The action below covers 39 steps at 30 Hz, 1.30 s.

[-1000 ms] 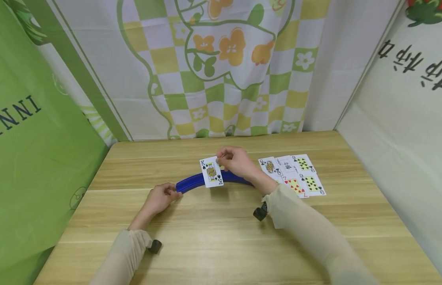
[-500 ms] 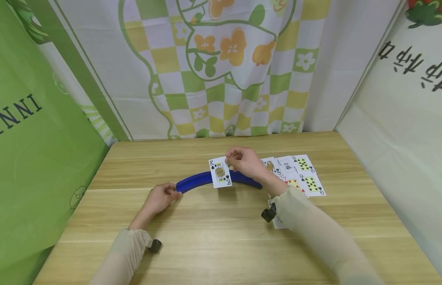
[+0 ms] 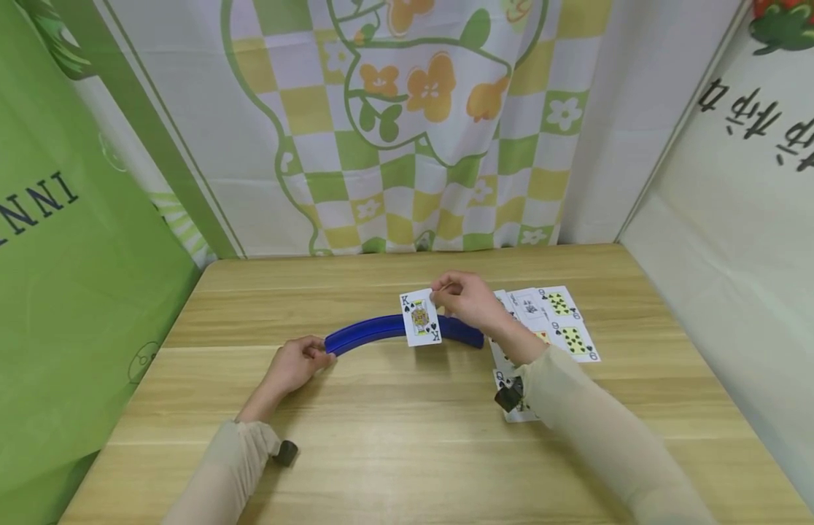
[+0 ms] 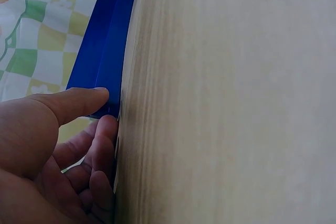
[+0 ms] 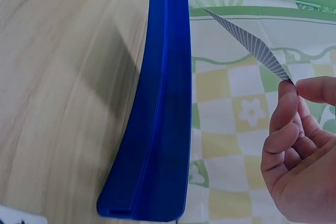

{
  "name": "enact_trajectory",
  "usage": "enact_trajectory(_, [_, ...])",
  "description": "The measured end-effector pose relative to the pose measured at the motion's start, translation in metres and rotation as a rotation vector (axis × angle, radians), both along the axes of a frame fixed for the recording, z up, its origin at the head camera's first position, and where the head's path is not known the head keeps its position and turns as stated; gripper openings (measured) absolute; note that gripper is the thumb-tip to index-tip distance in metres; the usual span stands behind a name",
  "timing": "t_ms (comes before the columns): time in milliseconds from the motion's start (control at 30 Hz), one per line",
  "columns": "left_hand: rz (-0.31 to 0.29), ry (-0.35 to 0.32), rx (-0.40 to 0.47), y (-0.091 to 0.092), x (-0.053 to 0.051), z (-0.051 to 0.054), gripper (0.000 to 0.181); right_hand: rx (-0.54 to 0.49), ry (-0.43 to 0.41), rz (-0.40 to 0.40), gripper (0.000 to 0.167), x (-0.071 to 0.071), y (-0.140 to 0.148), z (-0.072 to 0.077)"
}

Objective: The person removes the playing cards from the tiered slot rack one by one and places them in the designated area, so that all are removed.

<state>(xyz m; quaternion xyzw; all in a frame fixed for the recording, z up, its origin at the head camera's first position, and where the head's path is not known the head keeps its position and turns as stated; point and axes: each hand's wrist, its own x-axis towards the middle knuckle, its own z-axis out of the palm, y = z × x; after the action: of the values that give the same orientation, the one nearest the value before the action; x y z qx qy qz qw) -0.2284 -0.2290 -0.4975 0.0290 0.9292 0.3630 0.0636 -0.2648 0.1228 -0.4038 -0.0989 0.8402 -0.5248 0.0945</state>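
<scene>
A curved blue card holder lies on the table. My left hand holds its left end; in the left wrist view the thumb presses on top of the holder, with curled fingers beside its end. My right hand pinches a king of spades by its upper right corner. The card is tilted above the holder's right half, hiding part of it. From the right wrist, the card appears nearly edge-on with its patterned back, apart from the holder.
Face-up cards lie at the right, including a nine, another nine and a joker-like card. Nearer me, a queen is partly covered by my right sleeve. A checkered curtain hangs behind the table.
My right hand has carried the king of spades rightward along the holder. The forearm's shift has exposed the near queen and covers more of the other cards. My left hand has stayed put.
</scene>
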Motion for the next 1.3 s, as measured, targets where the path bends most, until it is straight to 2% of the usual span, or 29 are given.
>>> enact_trajectory(400, [0.003, -0.009, 0.014, -0.001, -0.002, -0.001, 0.034, 0.044, 0.0, -0.036, 0.021, 0.001, 0.019, -0.003])
enact_trajectory(900, [0.001, -0.013, 0.011, 0.0, 0.0, -0.001, 0.036, 0.011, -0.008, -0.061, 0.021, 0.007, 0.037, -0.004])
enact_trajectory(1300, [0.004, -0.012, 0.009, 0.001, 0.0, 0.0, 0.037, 0.063, -0.003, -0.064, 0.023, 0.01, 0.056, -0.004])
